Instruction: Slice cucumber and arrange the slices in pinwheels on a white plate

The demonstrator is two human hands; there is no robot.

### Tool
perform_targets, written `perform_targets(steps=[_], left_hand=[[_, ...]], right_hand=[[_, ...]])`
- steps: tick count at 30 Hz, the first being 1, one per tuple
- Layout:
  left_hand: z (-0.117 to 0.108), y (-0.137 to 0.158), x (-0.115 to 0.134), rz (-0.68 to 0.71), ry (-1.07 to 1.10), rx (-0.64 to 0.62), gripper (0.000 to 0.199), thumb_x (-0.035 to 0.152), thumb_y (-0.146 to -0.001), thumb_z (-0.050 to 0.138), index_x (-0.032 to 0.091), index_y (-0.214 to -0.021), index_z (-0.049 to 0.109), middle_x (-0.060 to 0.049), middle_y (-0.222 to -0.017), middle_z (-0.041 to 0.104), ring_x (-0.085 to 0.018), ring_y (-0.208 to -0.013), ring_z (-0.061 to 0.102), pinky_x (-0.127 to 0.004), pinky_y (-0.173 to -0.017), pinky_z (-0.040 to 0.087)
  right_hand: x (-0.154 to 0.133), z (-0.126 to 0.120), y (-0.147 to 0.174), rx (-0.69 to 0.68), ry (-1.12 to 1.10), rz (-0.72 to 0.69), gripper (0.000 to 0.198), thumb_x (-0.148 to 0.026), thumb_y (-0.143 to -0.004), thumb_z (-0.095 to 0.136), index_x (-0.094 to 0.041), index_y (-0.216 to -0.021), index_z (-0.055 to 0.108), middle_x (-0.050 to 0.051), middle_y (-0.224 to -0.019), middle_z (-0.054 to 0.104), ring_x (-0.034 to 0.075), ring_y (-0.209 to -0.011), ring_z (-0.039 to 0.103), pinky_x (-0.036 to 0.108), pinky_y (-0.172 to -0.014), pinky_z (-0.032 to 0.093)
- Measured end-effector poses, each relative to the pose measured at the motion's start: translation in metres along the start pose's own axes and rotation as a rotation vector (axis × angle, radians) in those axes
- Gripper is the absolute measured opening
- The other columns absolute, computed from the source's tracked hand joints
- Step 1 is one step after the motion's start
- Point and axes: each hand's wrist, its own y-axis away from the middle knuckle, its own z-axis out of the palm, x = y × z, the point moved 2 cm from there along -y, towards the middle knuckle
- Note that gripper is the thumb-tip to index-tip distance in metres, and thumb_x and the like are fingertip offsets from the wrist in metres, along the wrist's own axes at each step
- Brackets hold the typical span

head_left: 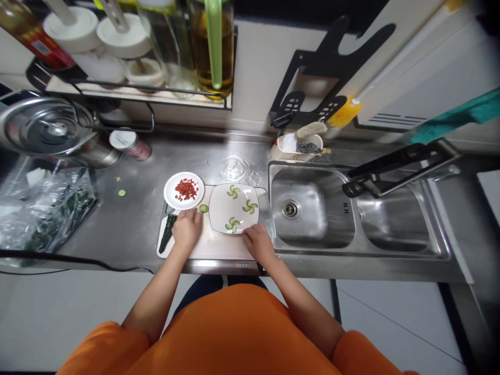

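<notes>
A white squarish plate (219, 200) carries three pinwheels of green cucumber slices (250, 207). My right hand (261, 244) is closed at its lower right rim, with the fingertips on the edge. To the left, my left hand (187, 229) has its fingers curled together just below a small round white plate (170, 194) of red goji berries (186, 189); what they hold, if anything, is hidden. A few green slices (203, 208) lie by those fingertips. A dark green cucumber piece (167, 233) rests left of that hand on the white cutting board (222, 250).
A flat blade (267, 211) sticks out right of the squarish plate, beside the double sink (316, 208). A plastic bag of greens (58, 213), a can (130, 145) and a lidded steel pot (54, 127) stand left. Spilled water (234, 169) wets the counter behind.
</notes>
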Motion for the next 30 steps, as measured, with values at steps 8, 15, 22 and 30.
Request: perform_targets(steps=[8, 15, 22, 30], left_hand=[[0.011, -0.007, 0.014, 0.006, 0.007, -0.018, 0.032, 0.038, -0.089, 0.043, 0.021, -0.105, 0.065, -0.011, -0.098, 0.063, -0.024, -0.083, 0.059, -0.034, -0.074, 0.042], [0.011, -0.008, 0.012, -0.053, 0.228, 0.039, 0.02, 0.032, -0.083, 0.051, 0.02, -0.09, 0.065, -0.008, -0.089, 0.065, -0.022, -0.081, 0.059, -0.032, -0.075, 0.042], [-0.006, -0.006, 0.014, -0.181, 0.702, -0.11, 0.018, 0.034, -0.069, 0.064, 0.019, -0.08, 0.063, 0.001, -0.068, 0.063, -0.013, -0.063, 0.055, -0.024, -0.065, 0.041], [0.005, 0.003, 0.04, -0.052, 1.1, -0.43, 0.026, 0.037, -0.065, 0.07, 0.016, -0.078, 0.062, 0.001, -0.071, 0.061, -0.01, -0.063, 0.054, -0.021, -0.061, 0.04]], right_hand=[[-0.01, 0.003, 0.005, -0.012, -0.009, -0.023, 0.017, -0.016, -0.087, 0.048, -0.017, -0.083, 0.064, 0.006, -0.08, 0.057, 0.019, -0.083, 0.047, 0.03, -0.076, 0.038], [-0.012, 0.002, 0.003, -0.006, -0.033, -0.025, 0.017, -0.016, -0.087, 0.048, -0.017, -0.082, 0.064, 0.006, -0.078, 0.057, 0.02, -0.082, 0.048, 0.031, -0.076, 0.039], [-0.017, 0.002, -0.026, 0.059, -0.198, -0.028, 0.015, -0.016, -0.085, 0.051, -0.018, -0.084, 0.065, 0.005, -0.079, 0.063, 0.018, -0.08, 0.053, 0.033, -0.081, 0.04], [-0.032, 0.003, -0.079, 0.024, -0.513, 0.163, 0.014, -0.024, -0.078, 0.058, -0.019, -0.087, 0.067, 0.003, -0.089, 0.068, 0.016, -0.078, 0.057, 0.03, -0.076, 0.043]])
